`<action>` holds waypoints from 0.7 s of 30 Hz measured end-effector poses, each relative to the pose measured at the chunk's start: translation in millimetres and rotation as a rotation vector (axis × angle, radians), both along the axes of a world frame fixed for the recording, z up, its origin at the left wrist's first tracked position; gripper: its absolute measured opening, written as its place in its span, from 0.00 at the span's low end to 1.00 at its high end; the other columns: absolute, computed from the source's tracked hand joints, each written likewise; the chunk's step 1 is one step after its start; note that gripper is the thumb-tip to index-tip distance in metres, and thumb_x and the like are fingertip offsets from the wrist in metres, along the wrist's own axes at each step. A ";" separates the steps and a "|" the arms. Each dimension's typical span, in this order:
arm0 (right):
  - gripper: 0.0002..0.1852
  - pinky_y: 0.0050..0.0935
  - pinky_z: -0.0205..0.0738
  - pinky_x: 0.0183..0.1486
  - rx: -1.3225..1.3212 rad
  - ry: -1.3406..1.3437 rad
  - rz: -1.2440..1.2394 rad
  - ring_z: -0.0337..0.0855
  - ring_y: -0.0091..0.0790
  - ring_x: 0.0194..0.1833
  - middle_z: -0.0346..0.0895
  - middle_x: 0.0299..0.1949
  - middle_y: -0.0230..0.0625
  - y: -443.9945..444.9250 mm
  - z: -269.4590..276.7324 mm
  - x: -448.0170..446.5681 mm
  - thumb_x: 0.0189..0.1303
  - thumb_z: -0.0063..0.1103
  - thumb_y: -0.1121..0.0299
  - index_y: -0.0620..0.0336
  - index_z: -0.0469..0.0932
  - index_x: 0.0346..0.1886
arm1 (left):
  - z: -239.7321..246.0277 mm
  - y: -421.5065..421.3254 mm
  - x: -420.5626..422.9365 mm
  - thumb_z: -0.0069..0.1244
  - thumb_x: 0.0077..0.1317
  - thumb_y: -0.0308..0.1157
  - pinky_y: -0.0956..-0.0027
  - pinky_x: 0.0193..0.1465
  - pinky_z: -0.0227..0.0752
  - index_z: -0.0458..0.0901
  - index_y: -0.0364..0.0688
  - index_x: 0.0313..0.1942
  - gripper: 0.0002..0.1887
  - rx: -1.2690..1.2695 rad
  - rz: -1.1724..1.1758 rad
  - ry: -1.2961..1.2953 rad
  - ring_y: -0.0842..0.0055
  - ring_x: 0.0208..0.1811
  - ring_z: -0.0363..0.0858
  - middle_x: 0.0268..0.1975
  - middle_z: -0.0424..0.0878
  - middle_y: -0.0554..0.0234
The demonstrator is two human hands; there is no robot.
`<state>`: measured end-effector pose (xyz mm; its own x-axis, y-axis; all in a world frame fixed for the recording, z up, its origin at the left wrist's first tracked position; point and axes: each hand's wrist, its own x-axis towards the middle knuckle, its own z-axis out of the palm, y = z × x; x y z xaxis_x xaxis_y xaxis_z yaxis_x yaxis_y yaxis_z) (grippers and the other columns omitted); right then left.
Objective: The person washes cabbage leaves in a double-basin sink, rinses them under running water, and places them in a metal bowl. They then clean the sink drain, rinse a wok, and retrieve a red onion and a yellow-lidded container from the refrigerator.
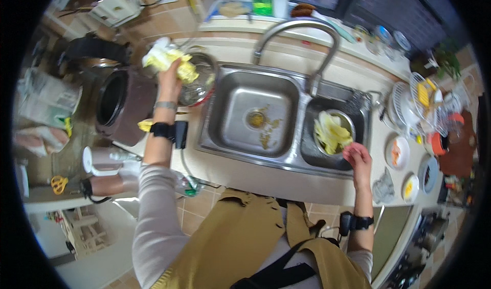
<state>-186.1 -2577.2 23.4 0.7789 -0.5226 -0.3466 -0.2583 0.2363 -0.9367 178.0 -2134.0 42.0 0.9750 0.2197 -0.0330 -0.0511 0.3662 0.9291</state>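
My left hand [171, 76] grips a head of napa cabbage [163, 56] at the upper left. It is above the near side of a round, red-rimmed vessel [195, 91], whose inside is partly hidden by the cabbage. Loose pale-green cabbage leaves [332, 131] lie in a metal bowl [347, 122] in the smaller right sink basin [312, 108]. My right hand [358, 158] is at the bowl's near right edge, fingers curled beside the leaves; whether it pinches one cannot be made out. Yellowish scraps [264, 139] lie around the drain of the larger left basin [234, 135].
A curved faucet [299, 24] arches behind the basins, its spout end over the left basin's back rim. A brown rice cooker [134, 104] stands left. On the right are a dish rack [412, 97], small plates of food [401, 154] and a grey cloth [383, 187].
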 end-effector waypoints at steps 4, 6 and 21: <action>0.10 0.22 0.74 0.42 0.046 -0.064 0.005 0.79 0.27 0.36 0.77 0.37 0.39 -6.6 -3.8 -4.1 0.60 0.41 0.79 0.66 0.72 0.42 | -33.3 -29.3 -52.7 0.51 0.56 0.25 0.59 0.47 0.73 0.69 0.36 0.48 0.18 -0.210 -0.269 0.335 0.65 0.45 0.77 0.44 0.76 0.57; 0.10 0.21 0.74 0.41 0.043 -0.028 -0.006 0.79 0.27 0.37 0.77 0.37 0.39 -11.3 -6.8 -7.1 0.60 0.41 0.80 0.66 0.72 0.43 | -53.0 -61.7 -83.6 0.51 0.57 0.25 0.60 0.51 0.70 0.69 0.38 0.48 0.18 -0.243 -0.329 0.381 0.66 0.46 0.76 0.45 0.76 0.58; 0.13 0.19 0.70 0.42 -0.281 -0.064 0.136 0.75 0.22 0.37 0.76 0.36 0.31 -80.6 -72.9 -0.4 0.56 0.46 0.80 0.62 0.73 0.45 | -108.0 -404.8 -247.7 0.53 0.56 0.29 0.68 0.45 0.72 0.71 0.39 0.45 0.16 -0.530 -0.600 0.638 0.73 0.44 0.77 0.43 0.77 0.63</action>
<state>-186.4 -2657.8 -49.5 0.8639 -0.4803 -0.1518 -0.2083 -0.0663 -0.9758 -69.7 -2538.8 -66.0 0.6859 -0.4927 -0.5356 0.7236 0.5401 0.4299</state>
